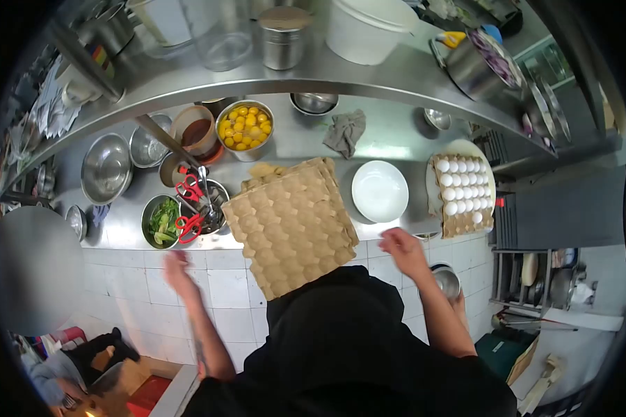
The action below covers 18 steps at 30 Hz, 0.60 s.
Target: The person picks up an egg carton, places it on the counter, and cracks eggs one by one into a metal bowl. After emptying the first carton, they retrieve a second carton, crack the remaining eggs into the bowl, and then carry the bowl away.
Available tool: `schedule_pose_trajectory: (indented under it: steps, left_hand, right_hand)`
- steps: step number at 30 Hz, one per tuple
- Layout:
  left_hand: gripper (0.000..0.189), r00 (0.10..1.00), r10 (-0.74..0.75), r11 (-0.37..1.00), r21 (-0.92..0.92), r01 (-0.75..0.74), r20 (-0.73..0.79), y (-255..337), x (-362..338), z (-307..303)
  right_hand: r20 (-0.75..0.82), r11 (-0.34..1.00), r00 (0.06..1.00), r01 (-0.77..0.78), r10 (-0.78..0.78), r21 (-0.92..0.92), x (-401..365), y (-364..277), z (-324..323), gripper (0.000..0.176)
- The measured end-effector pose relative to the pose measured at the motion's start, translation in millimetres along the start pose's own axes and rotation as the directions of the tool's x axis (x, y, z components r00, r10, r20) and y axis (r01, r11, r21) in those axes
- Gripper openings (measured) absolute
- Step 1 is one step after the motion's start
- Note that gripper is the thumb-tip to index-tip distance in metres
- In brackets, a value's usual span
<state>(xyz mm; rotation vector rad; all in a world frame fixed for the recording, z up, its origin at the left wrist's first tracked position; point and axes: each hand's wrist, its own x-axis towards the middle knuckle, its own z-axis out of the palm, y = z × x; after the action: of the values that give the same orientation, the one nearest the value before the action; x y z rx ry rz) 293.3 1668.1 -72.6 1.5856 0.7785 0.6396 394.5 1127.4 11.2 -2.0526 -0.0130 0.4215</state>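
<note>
A stack of brown cardboard egg trays point(295, 226) lies tilted at the counter's front edge, overhanging toward my body. My left hand point(179, 273) is to the left of the stack, apart from it and blurred, so its finger shape is unclear. To the right, my right hand point(402, 249) hovers with loosely bent, parted fingers and nothing in them, just below a white bowl point(380, 192). Farther right, white eggs point(457, 181) sit in a cardboard tray point(462, 226). A metal pot point(245, 154) of yolks stands behind the stack.
Scissors point(189, 226) and utensils stand left of the stack, beside a bowl of greens point(163, 222). A grey cloth point(344, 132) lies behind. Overhead runs a metal shelf point(313, 80). A co-worker's hand point(460, 302) holds a metal bowl point(446, 281); another person point(69, 368) is lower left.
</note>
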Motion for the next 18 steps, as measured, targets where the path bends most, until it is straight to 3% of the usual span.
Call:
schedule_pose_trajectory:
  steps: [1,2,3,4,5,7,8,10,11,13,14,17,18]
  left_hand:
    - [0.043,0.985,-0.157,0.986,-0.053,0.161,0.067,-13.5,-43.4,21.4]
    - [0.053,0.901,-0.291,0.950,-0.011,0.311,0.323,8.7,-77.9,40.2]
    - [0.063,0.820,-0.384,0.912,0.038,0.408,0.425,10.0,-103.1,57.8]
    - [0.079,0.778,-0.369,0.927,0.140,0.349,0.508,32.6,-126.3,77.6]
    - [0.079,0.775,-0.366,0.929,0.148,0.340,0.514,29.9,-133.1,89.4]
    - [0.066,0.778,-0.385,0.916,0.104,0.387,0.496,14.6,-144.8,115.2]
    - [0.066,0.765,-0.377,0.919,0.112,0.377,0.522,12.4,-148.3,119.3]
    - [0.065,0.840,-0.236,0.943,-0.095,0.320,0.488,6.7,-148.7,123.8]
    - [0.064,0.863,-0.164,0.960,-0.125,0.251,0.478,35.3,-153.0,129.5]
    - [0.062,0.833,-0.181,0.956,-0.104,0.273,0.523,10.5,-147.9,123.6]
    - [0.062,0.828,-0.177,0.958,-0.099,0.269,0.532,-5.1,-145.4,120.6]
    - [0.065,0.794,-0.288,0.934,-0.024,0.356,0.536,-21.9,-133.9,122.8]
    - [0.065,0.773,-0.305,0.923,-0.029,0.385,0.557,-15.2,-131.4,121.8]
  right_hand:
    - [0.054,0.995,0.996,0.071,-0.067,-0.072,5.6,-2.4,19.2,0.037]
    - [0.059,0.988,0.996,0.069,-0.061,-0.137,13.4,2.0,36.6,0.045]
    - [0.065,0.977,0.996,0.071,-0.059,-0.202,25.0,7.1,52.6,0.053]
    - [0.094,0.982,0.989,0.129,-0.117,-0.137,37.9,6.1,63.6,0.061]
    - [0.115,0.981,0.978,0.181,-0.172,-0.073,47.1,7.6,73.6,0.070]
    - [-0.015,0.942,0.961,0.269,-0.277,-0.201,63.6,45.1,104.8,0.076]
    - [-0.046,0.946,0.962,0.253,-0.268,-0.202,63.7,48.0,108.2,0.076]
    - [-0.115,0.992,0.991,0.085,-0.075,0.092,67.8,51.0,106.7,0.078]
    - [-0.136,0.992,0.989,0.077,-0.064,0.095,67.5,51.5,102.4,0.078]
    - [-0.035,0.968,0.968,0.245,-0.247,-0.060,63.4,51.4,98.2,0.078]
    - [-0.031,0.957,0.986,0.153,-0.165,-0.246,55.5,45.8,98.4,0.081]
    - [0.051,0.921,0.996,0.090,-0.077,-0.378,51.7,33.1,97.3,0.083]
    - [0.092,0.954,0.996,0.018,0.010,-0.300,51.3,26.7,93.9,0.079]
